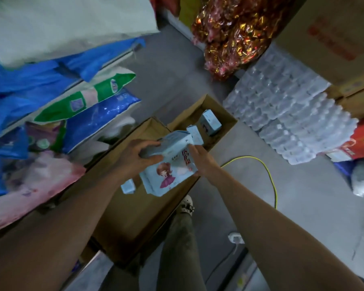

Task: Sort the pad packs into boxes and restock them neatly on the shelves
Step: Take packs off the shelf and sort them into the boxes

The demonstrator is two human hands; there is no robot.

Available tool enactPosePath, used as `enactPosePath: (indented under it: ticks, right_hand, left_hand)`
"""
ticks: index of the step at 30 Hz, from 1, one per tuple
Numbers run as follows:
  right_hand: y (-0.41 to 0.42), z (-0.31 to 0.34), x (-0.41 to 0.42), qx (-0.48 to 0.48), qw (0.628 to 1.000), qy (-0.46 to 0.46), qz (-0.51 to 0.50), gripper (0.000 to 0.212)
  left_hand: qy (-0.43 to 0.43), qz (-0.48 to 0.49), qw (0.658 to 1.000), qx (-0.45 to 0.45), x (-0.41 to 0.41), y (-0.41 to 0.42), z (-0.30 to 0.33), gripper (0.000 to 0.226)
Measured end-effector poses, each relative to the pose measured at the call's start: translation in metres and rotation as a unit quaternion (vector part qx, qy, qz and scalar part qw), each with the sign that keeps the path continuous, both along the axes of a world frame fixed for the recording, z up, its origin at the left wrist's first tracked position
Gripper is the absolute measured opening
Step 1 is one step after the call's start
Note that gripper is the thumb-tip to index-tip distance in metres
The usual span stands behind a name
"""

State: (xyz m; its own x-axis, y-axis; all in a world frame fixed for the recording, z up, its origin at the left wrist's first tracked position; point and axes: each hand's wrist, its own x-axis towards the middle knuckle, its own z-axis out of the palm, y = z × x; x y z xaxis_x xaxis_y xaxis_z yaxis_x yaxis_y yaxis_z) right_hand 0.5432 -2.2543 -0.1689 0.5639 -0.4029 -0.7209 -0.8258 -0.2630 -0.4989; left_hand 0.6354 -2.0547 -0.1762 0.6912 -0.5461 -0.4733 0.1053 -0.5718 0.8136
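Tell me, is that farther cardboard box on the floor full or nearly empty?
Nearly empty. The farther cardboard box is open at the top, and only a few small light blue packs show inside, with dark space around them.

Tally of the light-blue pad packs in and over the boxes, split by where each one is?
Held in the hands, left hand and right hand: 2, an upper pack and a lower pack
In the far box: 2
In the near box: 1
Total: 5
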Motion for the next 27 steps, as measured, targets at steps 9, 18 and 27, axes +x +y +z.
enactPosePath:
  ticks: [9,18,27]
  right_hand:
    - [-0.143,-0.101,0.02,0.066,0.993,0.059,-0.083,0.062]
    - [-0.218,-0.149,0.052,0.037,0.991,0.049,-0.119,0.063]
    - [-0.215,-0.146,0.079,-0.054,0.998,0.007,0.027,0.04]
  left_hand:
    - [0.128,0.146,0.98,0.048,0.038,-0.167,-0.082,0.064]
    - [0.041,0.062,0.996,0.044,0.089,-0.265,-0.146,0.064]
    - [0.006,0.053,0.996,0.066,0.103,-0.249,-0.145,0.056]
